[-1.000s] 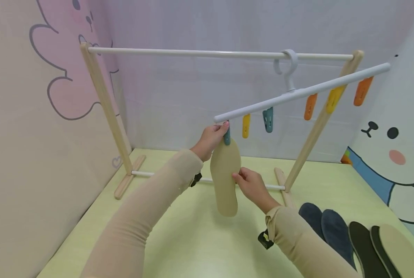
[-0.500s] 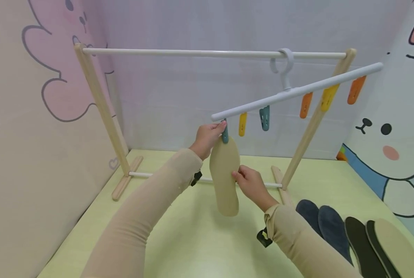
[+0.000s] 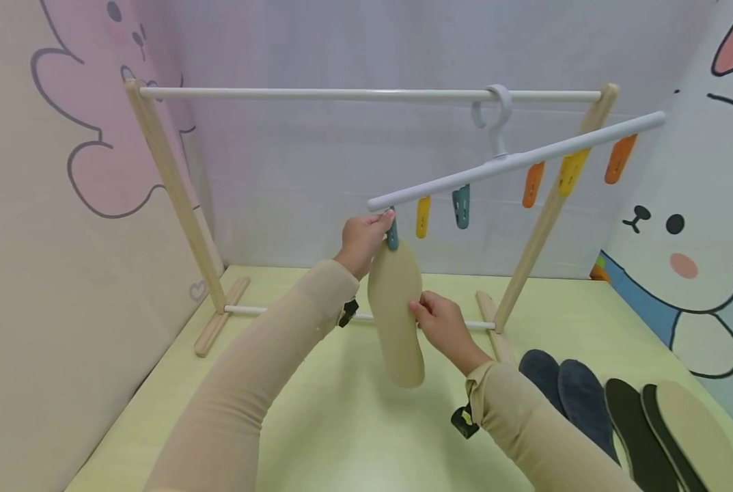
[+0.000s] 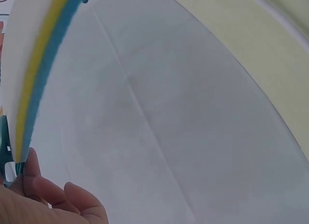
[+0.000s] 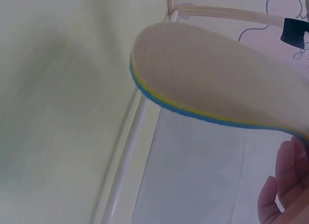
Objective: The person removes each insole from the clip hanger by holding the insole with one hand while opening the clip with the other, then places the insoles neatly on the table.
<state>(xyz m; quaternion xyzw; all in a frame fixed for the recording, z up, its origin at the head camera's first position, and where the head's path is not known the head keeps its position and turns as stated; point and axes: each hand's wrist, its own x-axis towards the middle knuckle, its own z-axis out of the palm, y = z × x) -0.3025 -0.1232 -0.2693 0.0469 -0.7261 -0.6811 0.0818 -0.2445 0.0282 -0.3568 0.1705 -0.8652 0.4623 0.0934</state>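
A beige insole (image 3: 397,314) hangs upright, its top end at a teal clip (image 3: 393,238) on the lowered left end of a white hanger (image 3: 526,160). My left hand (image 3: 363,242) pinches that clip between thumb and fingers. With thumb and fingers, my right hand (image 3: 446,328) holds the insole's right edge about halfway down. Yellow and blue layers show along the edge of the insole (image 5: 207,79) in the right wrist view. In the left wrist view, the fingers of my left hand (image 4: 58,200) are at the clip, just below the insole's tip.
The hanger's hook is over the top bar of a wooden-legged rack (image 3: 341,93), and the hanger tilts down to the left. Other clips, such as a yellow clip (image 3: 423,217), line it. Dark blue insoles (image 3: 584,396), black insoles (image 3: 639,430) and a beige one lie at the table's right.
The view has shifted slightly, so rack and hanger appear a little further left. Both hands keep their hold on the clip and the insole; the insole's lower end has swung slightly to the right.
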